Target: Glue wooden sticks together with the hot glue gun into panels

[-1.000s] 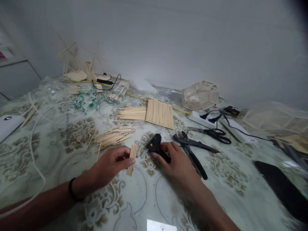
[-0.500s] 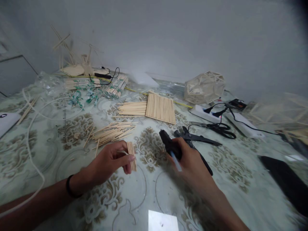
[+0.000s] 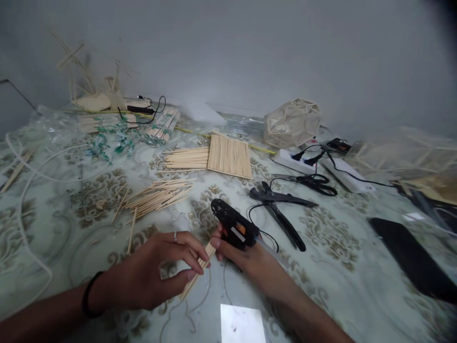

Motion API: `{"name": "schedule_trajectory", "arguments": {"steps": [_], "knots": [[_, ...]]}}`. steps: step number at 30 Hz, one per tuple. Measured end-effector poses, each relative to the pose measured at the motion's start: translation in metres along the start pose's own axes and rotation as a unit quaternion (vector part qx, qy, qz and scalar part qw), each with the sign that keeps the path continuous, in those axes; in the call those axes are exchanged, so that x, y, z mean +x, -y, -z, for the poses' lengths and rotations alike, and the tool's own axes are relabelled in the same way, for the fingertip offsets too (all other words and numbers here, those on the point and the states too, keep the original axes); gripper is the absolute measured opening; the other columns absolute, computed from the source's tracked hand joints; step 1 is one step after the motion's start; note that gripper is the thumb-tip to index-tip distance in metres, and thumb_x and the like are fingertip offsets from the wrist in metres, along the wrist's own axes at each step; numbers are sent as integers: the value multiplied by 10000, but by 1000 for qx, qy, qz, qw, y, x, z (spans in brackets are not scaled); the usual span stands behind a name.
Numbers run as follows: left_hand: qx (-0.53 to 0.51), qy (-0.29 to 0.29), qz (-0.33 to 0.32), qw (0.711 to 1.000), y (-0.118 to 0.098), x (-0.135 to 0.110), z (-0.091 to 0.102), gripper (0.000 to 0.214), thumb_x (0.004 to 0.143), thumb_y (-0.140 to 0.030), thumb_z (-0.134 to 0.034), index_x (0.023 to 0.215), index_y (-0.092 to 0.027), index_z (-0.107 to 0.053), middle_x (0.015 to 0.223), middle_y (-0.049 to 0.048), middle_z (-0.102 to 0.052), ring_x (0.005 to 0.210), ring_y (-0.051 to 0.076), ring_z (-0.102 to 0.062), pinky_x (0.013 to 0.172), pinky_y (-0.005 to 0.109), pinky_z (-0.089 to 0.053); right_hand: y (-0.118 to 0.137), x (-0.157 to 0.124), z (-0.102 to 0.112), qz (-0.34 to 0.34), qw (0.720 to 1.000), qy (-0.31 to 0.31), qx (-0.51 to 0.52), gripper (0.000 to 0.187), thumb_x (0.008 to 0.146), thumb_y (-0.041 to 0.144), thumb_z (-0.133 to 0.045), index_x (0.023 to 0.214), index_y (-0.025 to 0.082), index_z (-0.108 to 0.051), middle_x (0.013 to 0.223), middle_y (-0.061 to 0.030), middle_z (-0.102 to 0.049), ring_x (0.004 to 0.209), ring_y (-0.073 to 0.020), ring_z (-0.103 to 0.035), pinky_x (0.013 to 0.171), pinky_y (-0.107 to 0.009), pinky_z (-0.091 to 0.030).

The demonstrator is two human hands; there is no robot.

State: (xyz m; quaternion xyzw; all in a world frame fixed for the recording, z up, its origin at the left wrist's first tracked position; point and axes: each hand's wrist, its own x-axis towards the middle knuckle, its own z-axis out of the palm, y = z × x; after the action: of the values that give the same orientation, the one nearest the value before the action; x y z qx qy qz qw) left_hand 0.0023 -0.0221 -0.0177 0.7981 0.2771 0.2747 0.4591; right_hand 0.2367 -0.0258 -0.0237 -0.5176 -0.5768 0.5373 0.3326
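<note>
My left hand (image 3: 146,271), with a ring and a dark wristband, pinches a small flat row of wooden sticks (image 3: 191,284) between thumb and fingers. The row slants, its near end toward me. In my right hand (image 3: 246,262) is a black glue gun (image 3: 232,221), its nozzle pointing up and left and a glue stick out of its back. The right thumb and fingertips also touch the far end of the stick row. Behind the hands lies a loose heap of sticks (image 3: 157,197).
A square stick panel (image 3: 229,156) lies beside more sticks (image 3: 187,158). Black cutters (image 3: 278,205) and scissors (image 3: 316,183) rest to the right, near power strips (image 3: 294,162) and a dark phone-like slab (image 3: 410,255). Stick frameworks (image 3: 293,123) stand at the back; a white cable (image 3: 23,228) loops at left.
The glue gun has come left and turned into clearer view. The stick row has tilted and moved lower, and my right fingers now touch its far end. The camera view has shifted slightly.
</note>
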Motion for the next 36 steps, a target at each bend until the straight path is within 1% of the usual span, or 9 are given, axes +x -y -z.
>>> {"name": "schedule_trajectory", "arguments": {"steps": [4, 6, 9, 13, 15, 19, 25, 30, 36], "knots": [[-4, -3, 39, 999, 1, 3, -3, 154, 910, -161, -675, 1036, -235, -722, 1210, 75, -708, 1087, 212, -692, 919, 325, -570, 8, -3, 2, 26, 999, -28, -4, 180, 897, 401, -665, 878, 233, -606, 795, -5, -651, 733, -189, -642, 706, -334, -559], [-32, -14, 85, 996, 5, 3, -4, 244, 885, -176, -688, 1120, -242, -688, 1214, 84, -693, 998, 203, -699, 831, 314, -590, 11, -4, 4, 38, 998, -43, -15, 170, 902, 390, -666, 860, 235, -610, 798, -12, -648, 755, -197, -641, 717, -337, -558], [-100, 1, 167, 981, 11, 3, -7, 293, 873, -217, -707, 1161, -238, -652, 975, 23, -714, 791, 154, -682, 734, 277, -573, 12, -5, 5, 42, 998, -46, -22, 189, 908, 396, -663, 828, 236, -602, 799, -15, -646, 757, -199, -641, 716, -342, -558], [-188, 56, 261, 945, 19, 2, -9, 127, 904, -304, -699, 932, -185, -666, 742, -24, -677, 621, 108, -615, 594, 217, -495, 6, -4, 6, 31, 997, -62, -35, 256, 944, 471, -609, 844, 235, -608, 782, -15, -655, 766, -206, -652, 756, -361, -559], [-233, 45, 278, 931, 21, 4, -8, 161, 903, -315, -697, 854, -169, -648, 683, -30, -657, 563, 93, -584, 554, 207, -472, 4, -4, 10, 26, 994, -87, -60, 310, 969, 515, -559, 855, 233, -619, 814, -31, -675, 816, -220, -659, 787, -366, -555], [-298, -27, 266, 916, 20, 11, -3, 214, 881, -351, -712, 851, -161, -617, 615, -42, -619, 508, 102, -601, 513, 212, -473, 7, -6, 22, 50, 988, -103, -106, 354, 960, 568, -552, 846, 237, -603, 829, -25, -654, 771, -208, -617, 689, -322, -521], [-317, -130, 239, 909, 18, 14, 1, 263, 906, -417, -683, 975, -181, -590, 702, -75, -562, 411, 53, -532, 389, 167, -365, 14, -7, 23, 108, 988, -3, -107, 244, 887, 473, -696, 821, 240, -659, 768, -16, -624, 714, -206, -612, 630, -323, -526], [-352, -129, 208, 903, 25, 11, -2, 298, 938, -390, -672, 1140, -182, -601, 681, -70, -575, 446, 71, -564, 412, 170, -396, 0, -13, 15, 128, 982, 12, -135, 162, 862, 441, -745, 896, 282, -752, 847, -56, -727, 798, -269, -711, 665, -394, -617], [-409, -101, 174, 890, 23, 8, -2, 311, 948, -285, -681, 1231, -192, -592, 791, -38, -650, 532, 92, -650, 529, 221, -507, -19, -19, 16, 143, 978, -16, -149, 376, 810, 469, -812, 1138, 302, -732, 1145, -84, -749, 1076, -304, -715, 912, -476, -619]]}}
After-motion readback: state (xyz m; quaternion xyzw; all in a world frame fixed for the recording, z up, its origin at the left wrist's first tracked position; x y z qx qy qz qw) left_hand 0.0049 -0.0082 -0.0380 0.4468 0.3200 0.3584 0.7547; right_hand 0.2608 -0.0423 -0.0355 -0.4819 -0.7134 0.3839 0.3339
